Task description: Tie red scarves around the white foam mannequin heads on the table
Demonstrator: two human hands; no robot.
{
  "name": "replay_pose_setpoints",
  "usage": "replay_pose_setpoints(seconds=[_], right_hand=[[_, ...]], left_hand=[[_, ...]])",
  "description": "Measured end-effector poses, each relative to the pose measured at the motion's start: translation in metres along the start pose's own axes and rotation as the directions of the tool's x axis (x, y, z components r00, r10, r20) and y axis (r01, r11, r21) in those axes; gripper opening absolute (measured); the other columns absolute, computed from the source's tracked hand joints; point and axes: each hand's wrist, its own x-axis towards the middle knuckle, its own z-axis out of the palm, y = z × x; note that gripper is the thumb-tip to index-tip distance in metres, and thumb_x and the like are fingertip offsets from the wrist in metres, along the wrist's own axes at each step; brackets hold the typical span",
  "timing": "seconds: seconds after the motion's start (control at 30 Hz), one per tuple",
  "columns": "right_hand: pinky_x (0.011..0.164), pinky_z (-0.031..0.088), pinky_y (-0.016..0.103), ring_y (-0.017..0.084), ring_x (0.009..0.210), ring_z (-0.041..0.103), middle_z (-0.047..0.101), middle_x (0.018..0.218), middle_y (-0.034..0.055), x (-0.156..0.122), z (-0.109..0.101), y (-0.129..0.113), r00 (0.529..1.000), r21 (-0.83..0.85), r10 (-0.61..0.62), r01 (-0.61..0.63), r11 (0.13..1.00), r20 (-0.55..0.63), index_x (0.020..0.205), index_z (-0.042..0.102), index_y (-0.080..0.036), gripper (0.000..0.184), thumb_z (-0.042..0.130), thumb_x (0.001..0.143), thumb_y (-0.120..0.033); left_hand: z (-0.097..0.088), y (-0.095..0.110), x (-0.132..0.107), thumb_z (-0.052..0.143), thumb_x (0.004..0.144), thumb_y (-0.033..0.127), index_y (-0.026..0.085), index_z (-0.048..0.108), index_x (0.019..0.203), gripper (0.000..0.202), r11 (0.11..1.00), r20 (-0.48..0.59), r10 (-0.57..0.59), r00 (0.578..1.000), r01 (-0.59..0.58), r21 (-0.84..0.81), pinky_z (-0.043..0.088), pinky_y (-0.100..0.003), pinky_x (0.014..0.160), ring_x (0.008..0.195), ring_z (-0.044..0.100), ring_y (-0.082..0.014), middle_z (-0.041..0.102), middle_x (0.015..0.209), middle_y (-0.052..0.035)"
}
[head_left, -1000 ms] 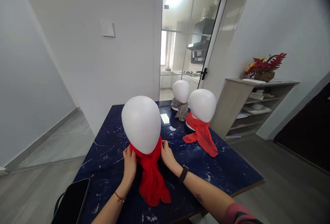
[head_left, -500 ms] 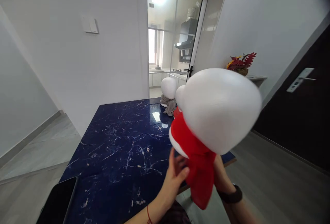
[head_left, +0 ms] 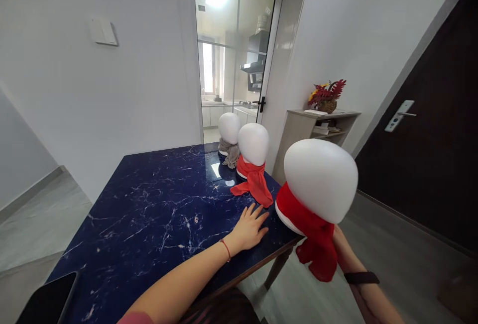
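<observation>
The nearest white foam mannequin head (head_left: pixel 321 177), a dark red scarf (head_left: pixel 311 222) tied round its neck, is at the table's right front corner, the scarf ends hanging past the edge. My right hand (head_left: pixel 338 239) is against its neck from the right; the fingers are hidden behind the scarf and head. My left hand (head_left: pixel 249 228) lies flat on the table, fingers spread, just left of that head's base. Behind it stand a second white head (head_left: pixel 254 144) with a brighter red scarf (head_left: pixel 256 184) and a third white head (head_left: pixel 229 127) with a grey scarf (head_left: pixel 229 152).
The blue marbled table (head_left: pixel 149 214) has a wooden front edge. A dark phone (head_left: pixel 48 299) lies at its near left corner. Beyond are a glass door (head_left: pixel 235 40), a shelf unit (head_left: pixel 298 130) bearing a flower basket (head_left: pixel 328 97), and a dark door (head_left: pixel 421 115).
The near head with the dark red scarf has come down and right to the table corner. My left hand has left it and moved onto the tabletop. The camera view has shifted right.
</observation>
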Motion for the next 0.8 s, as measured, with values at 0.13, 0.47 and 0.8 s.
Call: replay_pose_setpoints(seconds=[0.13, 0.47, 0.8], right_hand=[[0.078, 0.052, 0.041, 0.027, 0.084, 0.061, 0.069, 0.098, 0.0119, 0.029, -0.001, 0.016, 0.995, 0.099, 0.076, -0.070, 0.993, -0.058, 0.086, 0.065, -0.020, 0.046, 0.077, 0.048, -0.042], [0.078, 0.056, 0.036, 0.025, 0.089, 0.067, 0.069, 0.107, 0.0070, 0.056, 0.020, 0.024, 0.997, 0.152, 0.053, -0.060, 0.986, 0.048, 0.097, 0.065, -0.024, 0.044, 0.076, 0.056, -0.038], [0.078, 0.055, 0.033, 0.022, 0.086, 0.066, 0.071, 0.105, 0.0046, 0.067, 0.050, 0.007, 0.980, 0.055, -0.054, 0.044, 0.998, 0.191, 0.092, 0.067, -0.023, 0.038, 0.075, 0.058, -0.039]], left_hand=[[0.024, -0.017, 0.037, 0.036, 0.092, 0.042, 0.024, 0.044, 0.135, 0.047, 0.991, -0.032, 0.050, 0.998, -0.046, 0.127, 0.025, -0.055, 0.109, 0.135, 0.031, -0.0304, 0.045, 0.142, -0.0077], [0.021, -0.051, 0.039, 0.037, 0.092, 0.035, 0.013, 0.059, 0.117, 0.040, 0.886, -0.358, -0.196, 0.913, 0.321, 0.334, 0.028, -0.054, 0.107, 0.126, 0.042, -0.0319, 0.059, 0.122, -0.0143], [0.016, -0.038, 0.004, 0.034, 0.093, 0.036, 0.016, 0.053, 0.126, 0.043, 0.912, -0.305, -0.157, 0.940, 0.256, 0.322, 0.024, -0.056, 0.109, 0.133, 0.034, -0.0313, 0.053, 0.133, -0.0129]])
